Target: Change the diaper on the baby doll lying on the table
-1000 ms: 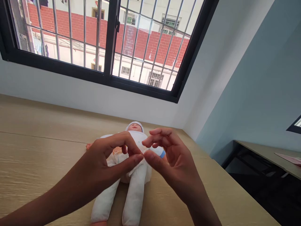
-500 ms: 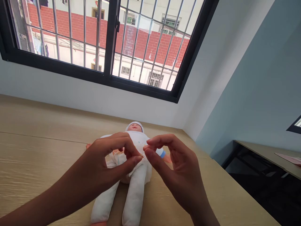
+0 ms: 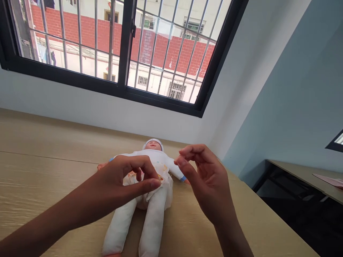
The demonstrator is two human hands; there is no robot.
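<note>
A baby doll in white clothes lies on its back on the wooden table, head toward the window. Around its hips is a white diaper with some orange print at the front. My left hand is over the diaper, thumb and forefinger pinched together; a small orange-yellow edge shows at the tips, and whether it is held is unclear. Above the doll's side and arm, my right hand has its thumb against the curled fingers. Anything between those fingertips is too small to make out.
The wooden table meets a white wall under a barred window. A second table stands to the right, with a pinkish flat item on it.
My right hand has moved up and to the right, away from my left hand. My left hand has shifted slightly left and stays pinched. More of the doll's front is uncovered.
</note>
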